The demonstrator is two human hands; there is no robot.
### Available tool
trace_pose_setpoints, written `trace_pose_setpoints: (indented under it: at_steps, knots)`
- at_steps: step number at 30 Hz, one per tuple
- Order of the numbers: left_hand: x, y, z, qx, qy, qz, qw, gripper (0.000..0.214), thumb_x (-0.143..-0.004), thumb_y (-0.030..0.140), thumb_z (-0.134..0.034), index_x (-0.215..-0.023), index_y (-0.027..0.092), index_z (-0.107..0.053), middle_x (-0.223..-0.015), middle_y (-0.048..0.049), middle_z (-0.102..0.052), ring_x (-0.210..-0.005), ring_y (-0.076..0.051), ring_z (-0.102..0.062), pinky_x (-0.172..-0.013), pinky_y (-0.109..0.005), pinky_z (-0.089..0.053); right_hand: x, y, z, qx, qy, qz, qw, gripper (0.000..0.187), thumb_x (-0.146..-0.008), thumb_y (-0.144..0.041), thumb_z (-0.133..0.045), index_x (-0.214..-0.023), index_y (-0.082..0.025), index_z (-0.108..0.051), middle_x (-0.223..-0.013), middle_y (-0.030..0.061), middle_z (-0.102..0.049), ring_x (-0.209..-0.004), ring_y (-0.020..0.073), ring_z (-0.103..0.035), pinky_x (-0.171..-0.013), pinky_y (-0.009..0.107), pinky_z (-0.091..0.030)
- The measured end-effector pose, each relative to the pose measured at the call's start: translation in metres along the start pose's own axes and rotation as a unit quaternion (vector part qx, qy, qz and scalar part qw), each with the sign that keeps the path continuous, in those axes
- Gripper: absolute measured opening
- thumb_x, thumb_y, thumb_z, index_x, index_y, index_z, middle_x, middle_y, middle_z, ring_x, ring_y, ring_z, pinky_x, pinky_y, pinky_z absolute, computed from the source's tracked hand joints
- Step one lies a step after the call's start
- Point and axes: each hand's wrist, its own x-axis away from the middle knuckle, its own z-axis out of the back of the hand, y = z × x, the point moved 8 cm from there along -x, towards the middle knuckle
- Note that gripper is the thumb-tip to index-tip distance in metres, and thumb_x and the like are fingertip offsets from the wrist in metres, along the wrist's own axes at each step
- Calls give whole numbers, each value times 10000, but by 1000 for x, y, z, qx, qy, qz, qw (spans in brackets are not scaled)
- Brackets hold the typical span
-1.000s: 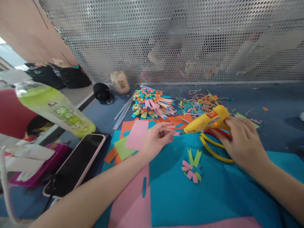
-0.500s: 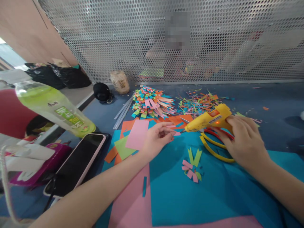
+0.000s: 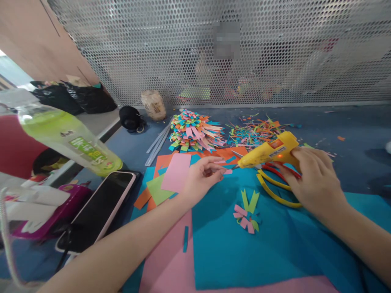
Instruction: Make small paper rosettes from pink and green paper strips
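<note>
A person's right hand point(image 3: 316, 179) grips a yellow plastic glue gun point(image 3: 267, 152), its tapered nozzle angled toward the left hand point(image 3: 204, 175), whose fingers curl narrowly beside a small pink paper strip point(image 3: 227, 172); whether they pinch it is unclear. Below the gun lie looped yellow-and-red scissor handles point(image 3: 284, 202). Notched green and curled pink snippets point(image 3: 245, 224) dot a smooth blue paper sheet point(image 3: 244, 260). Beyond, a shaggy, multicoloured paper-strip cone point(image 3: 195, 132) stands beside tangled, threadlike shreds point(image 3: 253, 132) on the dark-blue surface point(image 3: 345, 138).
</note>
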Motion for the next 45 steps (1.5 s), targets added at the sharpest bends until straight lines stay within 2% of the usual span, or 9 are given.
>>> trace_pose_setpoints:
  at_steps: [8,16,22,35,37,40,43,45]
  knots:
    - [-1,0,3,28,18,6,999,337,-670,302,-704,-953,163,-583,-762,-21,-692,-601,-106,-622,-547,-209,-487,1,-2,1,-7,10,10,1000,536,-748,-205,-662,-1227,-110,-443,-975,149,-628,-915,275,-587,-817,390,-513]
    - [-1,-1,3,46,24,11,999,337,-663,304,-713,-944,168,-586,-783,-21,-690,-618,-106,-625,-585,-226,-512,1,-1,-1,-15,-6,6,1000,479,-751,-183,-657,-1181,-95,-465,-1003,167,-625,-976,283,-579,-852,394,-499]
    - [-1,-2,1,42,7,10,999,313,-685,283,-699,-953,171,-583,-757,-9,-682,-612,-98,-621,-556,-201,-484,1,-1,0,-7,-4,3,1000,476,-759,-208,-653,-1182,-107,-459,-979,149,-624,-942,258,-579,-839,369,-503]
    - [5,4,-6,1,-40,-19,999,322,-732,272,-650,-1020,158,-562,-844,-71,-696,-844,-181,-657,-710,-271,-497,1,3,-2,-5,-11,-8,1000,388,-810,-264,-580,-1149,-126,-450,-958,143,-613,-911,263,-570,-826,386,-489]
    - [5,5,-6,3,-39,-20,999,323,-731,275,-653,-1019,159,-560,-853,-71,-698,-848,-183,-660,-714,-273,-497,3,10,-6,-5,-26,-46,999,390,-819,-316,-552,-1147,-133,-448,-965,144,-610,-923,269,-574,-836,403,-479]
    - [6,6,-6,6,-38,-24,999,314,-737,280,-652,-1013,166,-554,-879,-72,-701,-857,-184,-662,-712,-272,-498,8,38,-20,-13,-89,-175,980,488,-767,-423,-545,-1145,-129,-451,-1009,164,-601,-951,300,-576,-793,417,-484]
    - [6,7,-6,1,-38,-35,999,308,-745,289,-646,-1011,171,-543,-907,-78,-702,-870,-185,-661,-704,-270,-495,22,78,-39,-1,-189,-326,926,539,-706,-453,-542,-1136,-137,-462,-1015,162,-608,-922,299,-592,-746,398,-483]
    - [7,7,-6,-11,-37,-38,999,314,-748,294,-644,-1016,169,-540,-909,-84,-702,-864,-185,-659,-696,-271,-493,33,101,-47,31,-236,-384,892,505,-708,-451,-515,-1102,-136,-487,-954,165,-622,-874,305,-603,-714,409,-476]
